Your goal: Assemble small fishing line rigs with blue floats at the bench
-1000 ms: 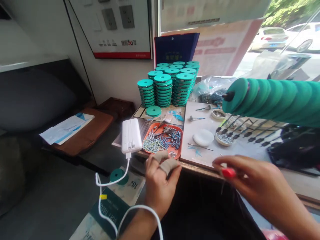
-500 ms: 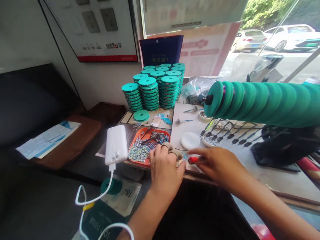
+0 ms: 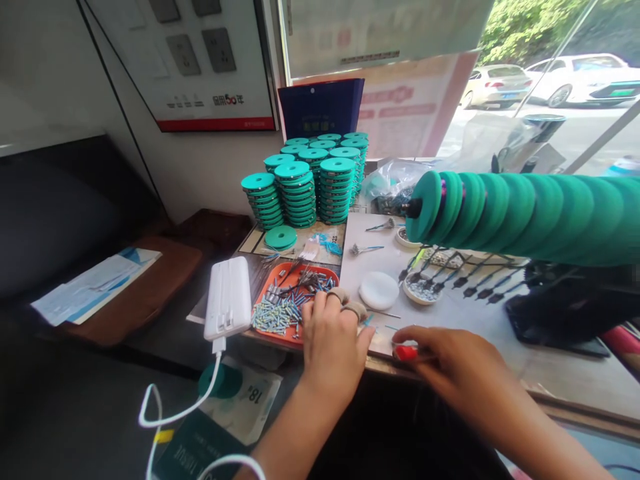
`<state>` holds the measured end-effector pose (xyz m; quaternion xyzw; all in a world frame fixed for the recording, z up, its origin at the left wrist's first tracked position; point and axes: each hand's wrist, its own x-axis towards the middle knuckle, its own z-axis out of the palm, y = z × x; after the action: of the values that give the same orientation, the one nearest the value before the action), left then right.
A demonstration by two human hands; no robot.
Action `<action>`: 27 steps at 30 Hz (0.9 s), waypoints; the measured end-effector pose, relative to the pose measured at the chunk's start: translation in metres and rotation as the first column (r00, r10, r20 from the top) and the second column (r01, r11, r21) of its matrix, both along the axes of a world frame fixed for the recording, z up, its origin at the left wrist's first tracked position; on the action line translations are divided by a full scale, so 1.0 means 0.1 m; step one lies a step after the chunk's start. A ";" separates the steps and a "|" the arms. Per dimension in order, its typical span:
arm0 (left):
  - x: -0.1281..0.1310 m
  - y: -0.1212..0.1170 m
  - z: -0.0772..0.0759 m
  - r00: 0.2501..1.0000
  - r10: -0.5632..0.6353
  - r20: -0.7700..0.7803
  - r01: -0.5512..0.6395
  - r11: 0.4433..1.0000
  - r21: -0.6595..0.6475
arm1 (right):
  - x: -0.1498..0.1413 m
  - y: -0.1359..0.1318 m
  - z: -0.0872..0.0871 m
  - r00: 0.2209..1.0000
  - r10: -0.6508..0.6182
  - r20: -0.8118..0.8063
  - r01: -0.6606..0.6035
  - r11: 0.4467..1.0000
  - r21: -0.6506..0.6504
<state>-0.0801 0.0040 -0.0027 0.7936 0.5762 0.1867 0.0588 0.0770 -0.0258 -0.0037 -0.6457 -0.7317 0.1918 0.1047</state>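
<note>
My left hand (image 3: 333,343) rests at the table's front edge, beside the orange tray (image 3: 285,341) of small metal fittings. Beige covers (image 3: 355,311) sit on two of its fingers. Its thumb and fingers are drawn together beside a bit of blue line (image 3: 369,321); what they pinch is hidden. A thin dark rod (image 3: 386,313) lies just beyond the fingertips. To the right, my right hand (image 3: 445,357) is closed around a small red-handled tool (image 3: 406,353), mostly covered by the fingers. A round white lid-like disc (image 3: 379,291) lies behind both hands.
Stacked green spools (image 3: 295,193) stand at the back. A long row of green discs on a rod (image 3: 525,217) overhangs the right side. Small dark pieces (image 3: 463,277) hang below, by a dish of beads (image 3: 423,291). A white power bank (image 3: 227,300) with cable sits left.
My right hand has moved right and closer to me with the red-handled tool, widening the space to my left hand. My left hand stays almost in place.
</note>
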 end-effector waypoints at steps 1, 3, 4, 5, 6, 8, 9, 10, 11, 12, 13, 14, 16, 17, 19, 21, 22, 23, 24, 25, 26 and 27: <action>0.02 0.00 0.00 1.000 -0.001 -0.014 0.001 1.000 -0.003 | 0.00 -0.01 0.00 1.000 -0.003 -0.014 0.003 1.000 0.000; 0.06 0.00 0.01 0.999 -0.006 -0.045 0.005 1.000 -0.005 | 0.01 -0.02 0.00 0.999 -0.009 -0.048 0.009 1.000 0.011; 0.07 -0.01 0.00 0.998 -0.009 -0.060 0.009 1.000 -0.003 | 0.01 -0.03 -0.01 0.998 -0.013 -0.068 0.014 1.000 0.016; 0.09 -0.01 0.00 0.997 -0.013 -0.073 0.013 1.000 0.001 | 0.02 -0.04 -0.01 0.996 -0.021 -0.091 0.023 1.000 0.021; 0.09 -0.01 -0.01 0.997 -0.018 -0.080 0.018 1.000 0.005 | 0.03 -0.04 -0.01 0.993 -0.031 -0.118 0.034 0.999 0.025; 0.08 -0.02 -0.02 0.998 -0.023 -0.060 0.023 1.000 0.009 | 0.05 -0.06 -0.01 0.982 -0.051 -0.183 0.060 0.997 0.040; 0.07 -0.02 -0.03 1.000 -0.019 -0.016 0.019 1.000 0.010 | 0.05 -0.06 -0.01 0.973 -0.060 -0.224 0.073 0.996 0.053; 0.04 -0.03 -0.03 0.998 -0.015 0.065 0.015 1.000 0.001 | 0.05 -0.07 0.01 0.960 -0.065 -0.273 0.086 0.994 0.065; 0.02 -0.03 -0.03 0.981 -0.009 0.194 0.015 0.999 -0.029 | 0.05 -0.08 0.02 0.943 -0.071 -0.326 0.103 0.991 0.080; -0.02 -0.05 -0.03 0.928 0.007 0.372 0.025 0.996 -0.081 | 0.03 -0.09 0.04 0.920 -0.078 -0.384 0.122 0.988 0.092; -0.05 -0.06 -0.02 0.821 0.041 0.570 0.056 0.987 -0.151 | 0.01 -0.10 0.06 0.891 -0.087 -0.446 0.145 0.985 0.098; -0.08 -0.08 -0.02 0.661 0.098 0.744 0.108 0.969 -0.223 | -0.02 -0.12 0.08 0.856 -0.099 -0.507 0.169 0.981 0.095; -0.13 -0.13 -0.01 0.302 0.253 0.919 0.231 0.916 -0.328 | -0.11 -0.12 0.11 0.771 -0.128 -0.624 0.211 0.976 0.059; -0.15 -0.15 -0.01 0.164 0.319 0.933 0.274 0.894 -0.354 | -0.15 -0.11 0.11 0.724 -0.144 -0.675 0.221 0.975 0.028; -0.16 -0.17 -0.01 0.008 0.394 0.919 0.308 0.873 -0.377 | -0.25 -0.06 0.10 0.632 -0.177 -0.754 0.225 0.974 -0.040; -0.16 -0.18 -0.01 -0.056 0.405 0.912 0.311 0.876 -0.370 | -0.32 0.01 0.08 0.560 -0.209 -0.802 0.212 0.972 -0.105; -0.16 -0.18 -0.01 -0.069 0.398 0.915 0.311 0.880 -0.359 | -0.35 0.05 0.08 0.530 -0.227 -0.817 0.198 0.970 -0.141; -0.16 -0.17 -0.01 -0.073 0.388 0.919 0.313 0.883 -0.349 | -0.38 0.09 0.08 0.501 -0.247 -0.829 0.181 0.967 -0.179; -0.16 -0.17 0.00 -0.076 0.381 0.922 0.317 0.886 -0.340 | -0.40 0.12 0.08 0.472 -0.268 -0.840 0.161 0.963 -0.216; -0.16 -0.16 0.00 -0.078 0.376 0.923 0.322 0.886 -0.333 | -0.41 0.15 0.08 0.442 -0.284 -0.850 0.138 0.959 -0.249; -0.16 -0.16 0.01 -0.081 0.375 0.924 0.329 0.885 -0.330 | -0.42 0.17 0.09 0.414 -0.294 -0.862 0.114 0.956 -0.271; -0.15 -0.15 0.02 -0.082 0.377 0.923 0.336 0.882 -0.330 | -0.44 0.18 0.09 0.388 -0.296 -0.873 0.088 0.955 -0.285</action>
<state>-0.0955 -0.0112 -0.0010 0.3414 0.3791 0.5629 0.6503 0.0332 -0.0074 0.0056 -0.5255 -0.4553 0.5661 0.4427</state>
